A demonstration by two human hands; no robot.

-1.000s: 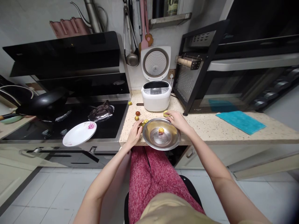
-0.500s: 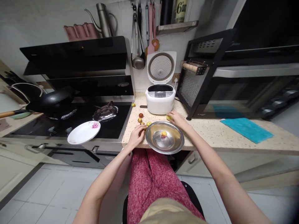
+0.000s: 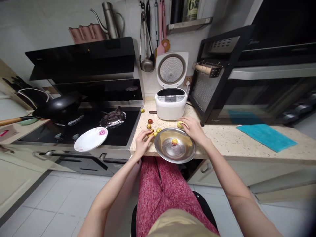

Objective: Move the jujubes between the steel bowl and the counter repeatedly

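A flowered white plate point(image 3: 90, 139) overhangs the black stove. On the speckled counter point(image 3: 222, 136), the left hand point(image 3: 142, 140) pinches a small fruit point(image 3: 150, 134); beside the steel bowl point(image 3: 175, 145), the right hand point(image 3: 194, 128) grips a yellow fruit point(image 3: 180, 124). The shelf bottle's point(image 3: 193, 9) label is unreadable.
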